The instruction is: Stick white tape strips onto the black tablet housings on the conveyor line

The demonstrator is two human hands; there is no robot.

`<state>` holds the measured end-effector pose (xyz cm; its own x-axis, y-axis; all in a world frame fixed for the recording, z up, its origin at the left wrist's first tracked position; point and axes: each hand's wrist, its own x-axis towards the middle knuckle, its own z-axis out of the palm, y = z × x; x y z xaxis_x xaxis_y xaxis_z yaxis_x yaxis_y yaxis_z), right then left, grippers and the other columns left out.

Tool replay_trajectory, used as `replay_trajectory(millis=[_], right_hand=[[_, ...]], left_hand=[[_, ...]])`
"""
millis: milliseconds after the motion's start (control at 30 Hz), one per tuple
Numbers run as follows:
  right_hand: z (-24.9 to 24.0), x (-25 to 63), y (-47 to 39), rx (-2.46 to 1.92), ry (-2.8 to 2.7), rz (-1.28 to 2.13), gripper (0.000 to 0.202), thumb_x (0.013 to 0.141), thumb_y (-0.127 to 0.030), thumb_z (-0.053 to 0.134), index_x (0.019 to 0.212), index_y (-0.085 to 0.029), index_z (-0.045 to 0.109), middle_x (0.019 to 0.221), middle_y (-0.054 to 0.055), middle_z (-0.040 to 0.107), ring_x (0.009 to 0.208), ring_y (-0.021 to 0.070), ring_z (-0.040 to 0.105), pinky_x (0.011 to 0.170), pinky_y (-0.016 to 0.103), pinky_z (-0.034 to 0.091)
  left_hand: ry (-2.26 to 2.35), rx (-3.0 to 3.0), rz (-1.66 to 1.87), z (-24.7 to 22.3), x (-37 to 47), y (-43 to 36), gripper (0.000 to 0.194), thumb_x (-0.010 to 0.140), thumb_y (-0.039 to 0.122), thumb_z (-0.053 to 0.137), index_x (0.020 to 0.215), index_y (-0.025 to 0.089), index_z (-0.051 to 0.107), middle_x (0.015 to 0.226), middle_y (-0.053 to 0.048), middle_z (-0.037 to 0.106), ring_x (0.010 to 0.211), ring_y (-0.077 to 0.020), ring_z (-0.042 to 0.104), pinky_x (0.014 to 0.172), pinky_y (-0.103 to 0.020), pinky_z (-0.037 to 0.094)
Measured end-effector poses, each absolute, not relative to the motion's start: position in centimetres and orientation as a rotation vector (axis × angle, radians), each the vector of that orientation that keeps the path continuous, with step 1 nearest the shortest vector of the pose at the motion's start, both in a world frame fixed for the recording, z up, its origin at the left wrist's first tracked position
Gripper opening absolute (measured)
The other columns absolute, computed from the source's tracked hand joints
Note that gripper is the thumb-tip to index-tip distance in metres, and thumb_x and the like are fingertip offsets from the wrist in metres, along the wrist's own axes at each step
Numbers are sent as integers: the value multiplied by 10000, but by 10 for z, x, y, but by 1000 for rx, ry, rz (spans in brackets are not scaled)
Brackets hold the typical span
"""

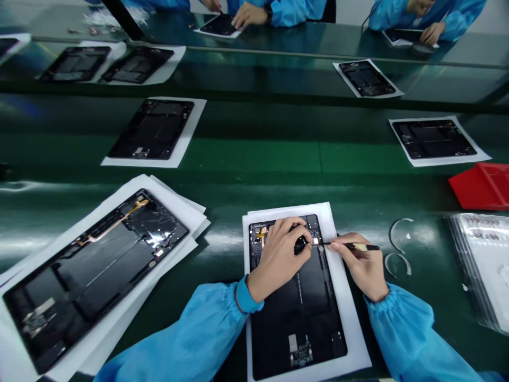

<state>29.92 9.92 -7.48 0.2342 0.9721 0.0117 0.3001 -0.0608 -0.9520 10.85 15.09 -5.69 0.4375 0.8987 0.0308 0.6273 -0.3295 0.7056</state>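
Observation:
An opened tablet shell (294, 318) with its inner parts showing lies on white sheets (352, 339) in front of me. My left hand (280, 257) is over its upper half, fingers curled around a small round black piece (301, 244) whose kind I cannot make out. From the right, my right hand (361, 262) pinches a slim, pointed black tool (368, 247) with a pale band. Its thin tip reaches the tablet's upper right edge, close to the black piece. The left hand hides part of the tablet's upper left.
Another opened tablet (107, 265) rests on stacked sheets at left. Several more stand on papers farther back, including one tablet (155, 130). Curved clear strips (397, 264), a red bin (483, 185) and stacked plastic trays (485, 265) are at right. Co-workers' hands (250, 16) work across the bench.

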Motion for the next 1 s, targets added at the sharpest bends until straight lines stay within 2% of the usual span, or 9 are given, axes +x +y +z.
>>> replay_trajectory(millis=[167, 333, 467, 567, 633, 733, 800, 900, 1000], right_hand=[[-79, 301, 99, -1517, -1136, 884, 183, 791, -389, 748, 789, -213, 701, 773, 34, 714, 724, 201, 690, 650, 319, 579], [-60, 299, 105, -1412, -1074, 881, 298, 973, -440, 482, 888, -215, 658, 875, 42, 688, 823, 183, 677, 779, 347, 559], [-37, 290, 117, -1505, -1381, 861, 295, 992, -432, 438, 1068, -223, 631, 964, 53, 665, 699, 149, 614, 705, 315, 509], [-33, 289, 122, -1542, -1634, 770, 345, 1005, -441, 389, 1016, -218, 652, 1015, 68, 641, 829, 178, 602, 796, 330, 468], [-38, 292, 121, -1518, -1630, 694, 397, 1013, -452, 346, 942, -210, 653, 1009, 70, 628, 912, 194, 588, 838, 336, 447], [-53, 299, 114, -1545, -1484, 695, 438, 1015, -477, 321, 863, -203, 626, 809, 32, 609, 751, 169, 577, 722, 311, 453], [-62, 302, 108, -1556, -1388, 744, 433, 1007, -493, 344, 852, -198, 621, 725, 13, 602, 687, 160, 577, 687, 303, 461], [-71, 304, 104, -1518, -1251, 790, 422, 982, -520, 406, 861, -190, 640, 774, 27, 643, 741, 169, 625, 717, 310, 508], [-76, 304, 103, -1447, -1122, 827, 407, 954, -531, 465, 848, -187, 655, 816, 31, 643, 743, 165, 645, 679, 304, 557]], left_hand=[[1265, 2068, 568, -61, 112, 150, 141, 803, 111, 617, 865, 237, 603, 1154, -27, 580, 1107, -263, 501, 923, -428, 402], [1214, 2024, 643, -51, 105, 154, 271, 791, 82, 626, 1005, 239, 573, 1111, -25, 605, 1075, -238, 539, 918, -394, 448], [1261, 1879, 860, -33, 75, 140, 204, 897, 135, 546, 1075, 233, 555, 1120, -41, 604, 1089, -199, 565, 953, -352, 464], [1325, 2022, 898, -27, 61, 116, 147, 943, 164, 497, 1031, 237, 590, 1143, -64, 588, 1121, -230, 546, 982, -417, 442], [1270, 2274, 784, -28, 64, 104, 166, 952, 197, 508, 1082, 241, 602, 1247, -90, 549, 1211, -274, 490, 1021, -478, 407], [1157, 2540, 583, -36, 82, 99, 310, 924, 258, 587, 1231, 225, 565, 1449, -145, 414, 1360, -353, 350, 1079, -545, 347], [1165, 2573, 523, -42, 93, 101, 396, 909, 297, 616, 1288, 212, 539, 1505, -169, 346, 1399, -383, 293, 1093, -573, 324], [1216, 2528, 472, -52, 100, 103, 454, 921, 349, 596, 1346, 223, 503, 1517, -169, 334, 1408, -392, 285, 1084, -589, 335], [1223, 2507, 398, -56, 100, 100, 517, 926, 366, 585, 1405, 232, 446, 1517, -162, 344, 1406, -389, 295, 1074, -580, 358]])
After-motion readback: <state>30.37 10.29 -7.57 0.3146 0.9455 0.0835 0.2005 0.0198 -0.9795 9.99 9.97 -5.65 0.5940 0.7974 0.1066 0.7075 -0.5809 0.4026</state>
